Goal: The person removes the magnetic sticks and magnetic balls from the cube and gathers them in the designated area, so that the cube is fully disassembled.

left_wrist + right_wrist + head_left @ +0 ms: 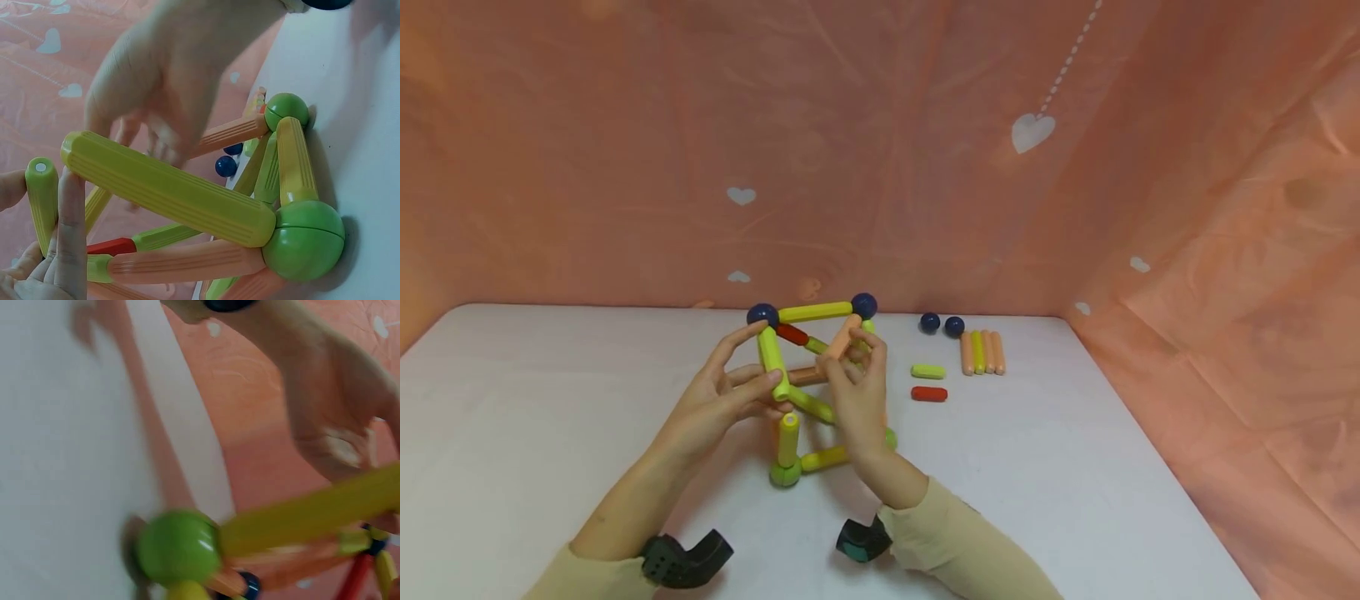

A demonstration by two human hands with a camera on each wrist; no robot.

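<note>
A frame of magnetic sticks and balls stands on the table, with green balls point(304, 240) at its base and dark blue balls point(864, 306) on top. My left hand point(718, 400) pinches a lime-green stick point(772, 362) between thumb and fingers. That stick's upper end meets a dark blue ball, and its lower end is free above an upright yellow stick point(787, 440). In my right hand point(862, 392) a peach stick point(842, 337) is pinched, slanting up towards the other top ball. A red stick point(791, 334) shows behind, inside the frame.
Right of the frame lie a short lime stick point(928, 372) and a short red stick point(929, 394). Farther back are two loose blue balls point(930, 322) beside a row of several peach and yellow sticks point(988, 353). A pink cloth point(880, 167) hangs behind the white table point(1037, 483).
</note>
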